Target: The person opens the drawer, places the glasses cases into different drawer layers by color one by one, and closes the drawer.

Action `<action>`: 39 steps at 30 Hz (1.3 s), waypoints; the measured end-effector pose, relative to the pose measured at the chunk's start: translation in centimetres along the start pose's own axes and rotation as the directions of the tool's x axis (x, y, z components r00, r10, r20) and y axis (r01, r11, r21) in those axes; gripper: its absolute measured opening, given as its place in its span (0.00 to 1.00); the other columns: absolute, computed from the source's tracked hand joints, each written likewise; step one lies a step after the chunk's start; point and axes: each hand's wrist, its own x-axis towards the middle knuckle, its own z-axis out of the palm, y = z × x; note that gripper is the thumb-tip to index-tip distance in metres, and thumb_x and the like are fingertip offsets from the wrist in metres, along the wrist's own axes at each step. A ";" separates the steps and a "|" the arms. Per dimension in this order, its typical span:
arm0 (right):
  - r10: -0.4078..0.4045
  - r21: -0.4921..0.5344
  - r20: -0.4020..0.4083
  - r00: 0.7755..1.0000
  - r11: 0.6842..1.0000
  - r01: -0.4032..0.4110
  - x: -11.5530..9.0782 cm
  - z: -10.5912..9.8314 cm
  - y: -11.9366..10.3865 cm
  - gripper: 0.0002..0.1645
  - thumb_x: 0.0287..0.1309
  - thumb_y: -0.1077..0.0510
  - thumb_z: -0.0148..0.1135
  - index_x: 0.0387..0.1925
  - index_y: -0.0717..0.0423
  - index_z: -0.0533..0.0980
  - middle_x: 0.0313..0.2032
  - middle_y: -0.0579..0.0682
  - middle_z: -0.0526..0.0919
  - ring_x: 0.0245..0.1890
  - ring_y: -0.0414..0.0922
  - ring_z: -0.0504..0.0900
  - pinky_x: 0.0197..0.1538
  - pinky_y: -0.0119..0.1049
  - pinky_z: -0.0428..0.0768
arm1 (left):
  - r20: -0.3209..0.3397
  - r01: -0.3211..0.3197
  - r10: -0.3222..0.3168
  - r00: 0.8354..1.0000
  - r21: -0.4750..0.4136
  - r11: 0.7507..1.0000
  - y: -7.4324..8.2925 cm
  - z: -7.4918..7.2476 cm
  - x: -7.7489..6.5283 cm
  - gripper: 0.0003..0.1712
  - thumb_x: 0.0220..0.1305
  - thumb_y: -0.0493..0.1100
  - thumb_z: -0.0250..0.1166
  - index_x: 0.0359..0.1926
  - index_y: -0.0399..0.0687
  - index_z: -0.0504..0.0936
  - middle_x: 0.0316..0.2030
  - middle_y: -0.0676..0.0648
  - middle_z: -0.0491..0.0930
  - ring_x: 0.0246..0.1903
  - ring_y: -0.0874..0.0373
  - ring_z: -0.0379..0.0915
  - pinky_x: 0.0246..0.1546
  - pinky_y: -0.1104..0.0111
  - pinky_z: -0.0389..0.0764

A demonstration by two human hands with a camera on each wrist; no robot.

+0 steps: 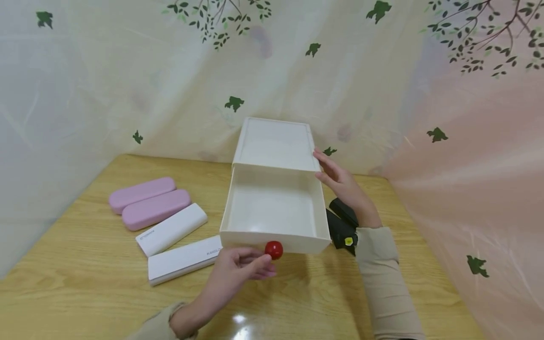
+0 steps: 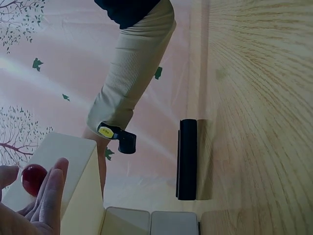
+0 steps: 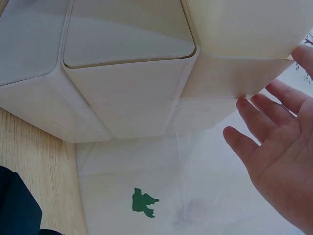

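A white drawer [image 1: 246,240] stands pulled out of the white cabinet [image 1: 276,144], its inside floor showing. On the drawer's front is a round red knob [image 1: 274,250]. My left hand [image 1: 240,269] pinches this knob from the left and below; in the left wrist view the red knob [image 2: 33,179] lies between thumb and fingers. At the cabinet's right side, my right hand [image 1: 346,186] rests its straight fingertips against the wall near the top edge. The right wrist view shows the right hand [image 3: 281,132] with fingers spread beside the white cabinet [image 3: 129,93].
On the table's left lie two pink cases [image 1: 156,209] and two white boxes [image 1: 184,259], one partly behind the drawer's corner. Black items [image 1: 343,211] sit right of the drawer, beneath the right forearm. A patterned curtain [image 1: 276,71] hangs behind the table.
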 end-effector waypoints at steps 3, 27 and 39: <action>0.004 -0.003 0.001 1.000 1.000 -0.004 0.0 0.0 0.0 0.33 0.70 0.61 0.51 0.73 0.56 0.57 0.77 0.49 0.48 0.77 0.49 0.48 0.74 0.51 0.56 | -0.005 -0.028 0.028 1.000 0.009 1.000 0.1 -0.7 -0.4 0.21 0.66 0.41 0.62 0.46 0.21 0.78 0.36 0.27 0.83 0.34 0.52 0.87 0.38 0.65 0.87; 0.011 0.004 0.004 1.000 1.000 -0.011 0.0 0.1 0.2 0.33 0.71 0.61 0.50 0.74 0.54 0.56 0.77 0.46 0.47 0.76 0.49 0.48 0.73 0.51 0.55 | -0.170 -0.142 0.170 0.971 0.165 0.976 2.4 -6.9 -2.9 0.16 0.68 0.36 0.59 0.42 0.19 0.78 0.30 0.47 0.88 0.32 0.57 0.86 0.39 0.65 0.87; -0.004 -0.004 -0.008 1.000 1.000 0.004 -0.1 0.2 0.3 0.32 0.71 0.60 0.49 0.73 0.54 0.56 0.77 0.47 0.48 0.76 0.49 0.50 0.73 0.35 0.59 | 0.103 -0.306 0.580 0.808 0.915 0.264 -1.5 -10.9 -1.3 0.15 0.45 0.40 0.75 0.37 0.45 0.86 0.29 0.54 0.87 0.28 0.67 0.82 0.25 0.75 0.79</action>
